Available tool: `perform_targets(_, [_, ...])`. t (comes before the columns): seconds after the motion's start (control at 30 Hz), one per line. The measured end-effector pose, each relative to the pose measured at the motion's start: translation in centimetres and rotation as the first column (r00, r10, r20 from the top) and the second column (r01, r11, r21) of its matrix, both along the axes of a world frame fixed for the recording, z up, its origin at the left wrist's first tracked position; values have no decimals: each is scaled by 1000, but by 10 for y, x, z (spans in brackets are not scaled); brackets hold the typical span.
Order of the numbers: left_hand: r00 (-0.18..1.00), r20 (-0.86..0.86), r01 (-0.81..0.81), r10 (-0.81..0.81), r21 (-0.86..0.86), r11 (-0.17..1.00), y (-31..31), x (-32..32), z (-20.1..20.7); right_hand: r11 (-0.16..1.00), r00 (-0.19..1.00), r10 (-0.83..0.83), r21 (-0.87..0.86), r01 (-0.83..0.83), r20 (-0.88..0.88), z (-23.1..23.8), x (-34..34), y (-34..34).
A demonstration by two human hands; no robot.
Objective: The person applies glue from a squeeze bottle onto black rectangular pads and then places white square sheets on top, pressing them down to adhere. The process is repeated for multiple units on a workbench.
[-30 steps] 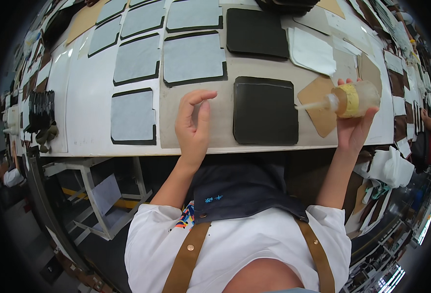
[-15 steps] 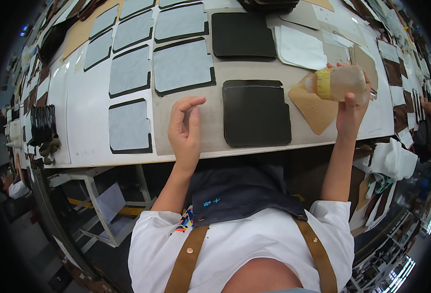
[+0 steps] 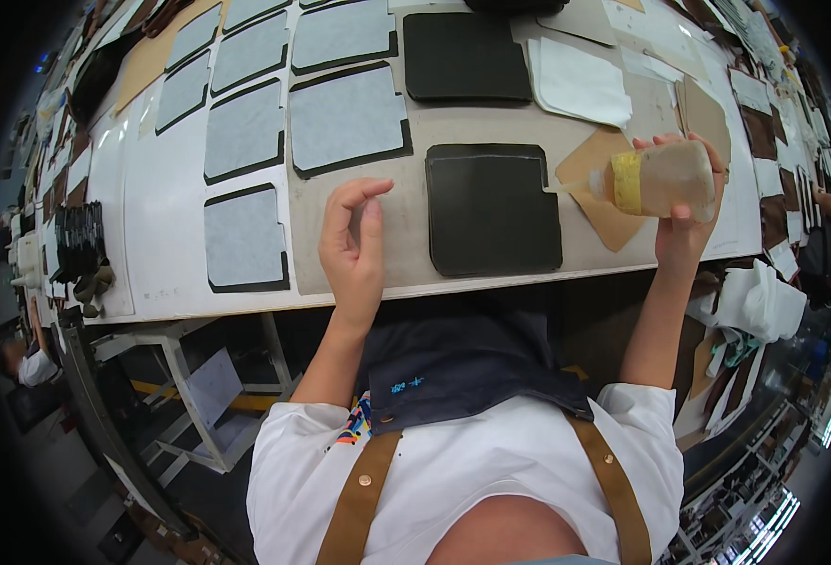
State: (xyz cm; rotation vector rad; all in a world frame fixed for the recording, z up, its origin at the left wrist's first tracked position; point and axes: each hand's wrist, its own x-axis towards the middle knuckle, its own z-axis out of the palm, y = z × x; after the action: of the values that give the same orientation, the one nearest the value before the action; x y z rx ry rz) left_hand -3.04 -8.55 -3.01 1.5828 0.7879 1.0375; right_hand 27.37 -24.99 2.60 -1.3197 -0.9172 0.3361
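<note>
My right hand (image 3: 687, 212) is wrapped round a squeeze bottle (image 3: 670, 181), a cloudy, yellowish plastic one with a yellow band near its neck. Tipped on its side, the bottle points its thin nozzle left, and the tip is at the notched right edge of a black rectangular panel (image 3: 495, 212). Whether the tip touches the panel, I cannot tell. This panel seems to lie on others in a neat stack. To its left, my left hand (image 3: 354, 240) hovers near the table's front edge, fingers curled, thumb apart from them, holding nothing.
Several black-edged panels with pale grey faces (image 3: 350, 118) lie in rows at the left. Another black stack (image 3: 465, 58) sits farther back, beside white sheets (image 3: 580, 83). A tan piece (image 3: 599, 202) lies under the nozzle. White cloth (image 3: 754, 301) hangs right of the table.
The bottle has turned and shifted slightly right and down, and its nozzle now reaches the black panel's right edge. My left hand stays nearly still. The whole view has shifted slightly.
</note>
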Motion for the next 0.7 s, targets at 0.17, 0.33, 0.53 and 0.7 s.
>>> perform_targets(0.17, [1000,-8,0,0,4,1000,0,0,1,999,999,6,31,-7,43,1,-6,-5])
perform_targets(0.33, [1000,-13,0,0,9,1000,0,-1,1,1000,998,10,11,-11,65,5,-7,-14])
perform_targets(0.53, [1000,-15,5,-5,7,1000,0,0,0,996,996,51,75,-56,75,2,-5,-20])
perform_targets(0.7, [1000,-31,6,-5,33,999,0,0,-2,994,996,82,71,-85,46,1,-4,-26])
